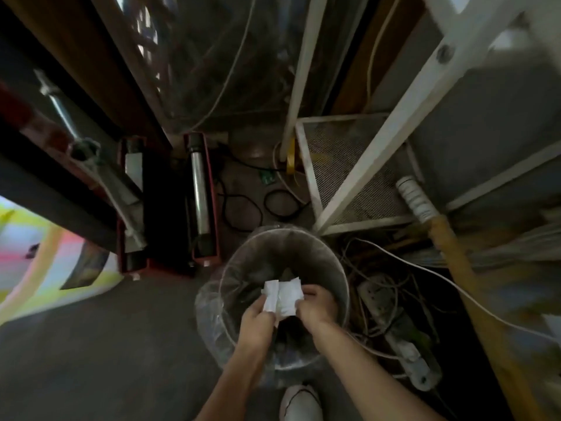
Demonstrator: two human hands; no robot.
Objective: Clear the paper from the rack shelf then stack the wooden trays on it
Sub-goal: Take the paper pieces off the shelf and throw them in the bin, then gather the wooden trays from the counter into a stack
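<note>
Both my hands hold a crumpled white paper (283, 296) over the mouth of a round waste bin (334, 262) lined with a clear plastic bag. My left hand (258, 322) pinches the paper's left side, and my right hand (314, 305) grips its right edge. The paper hangs just inside the bin's rim. A white metal rack (358, 165) with a mesh shelf stands behind the bin to the right. No wooden trays are visible.
A red open case (170, 205) with metal tubes lies on the floor left of the bin. Tangled cables and a power strip (403, 338) lie to the right. A yellow-handled broom (449, 247) leans at the right. My white shoe (300, 402) is below the bin.
</note>
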